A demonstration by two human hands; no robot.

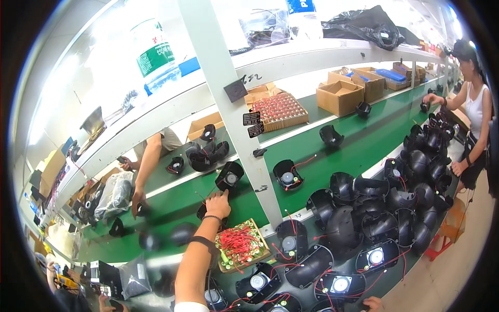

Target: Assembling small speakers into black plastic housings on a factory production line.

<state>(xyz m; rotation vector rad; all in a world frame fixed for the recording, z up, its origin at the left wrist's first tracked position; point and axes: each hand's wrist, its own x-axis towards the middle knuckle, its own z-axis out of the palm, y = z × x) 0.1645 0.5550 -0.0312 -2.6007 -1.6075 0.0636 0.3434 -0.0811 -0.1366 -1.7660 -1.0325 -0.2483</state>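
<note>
Black rounded plastic shell lies on the green conveyor belt, just beyond the wooden tray of green cells with red wires. The person's left hand rests on top of it, fingers spread and bent down over it, at the end of an outstretched forearm wearing a dark wrist strap and a bead bracelet. The right hand shows only at the lower edge, fingers curled, beside a black housing with a round white speaker disc; whether it grips anything cannot be told. A square black fan unit sits just past the left hand. Many more black housings crowd the tabletop on the right. Across the belt another person's arm reaches down
</note>
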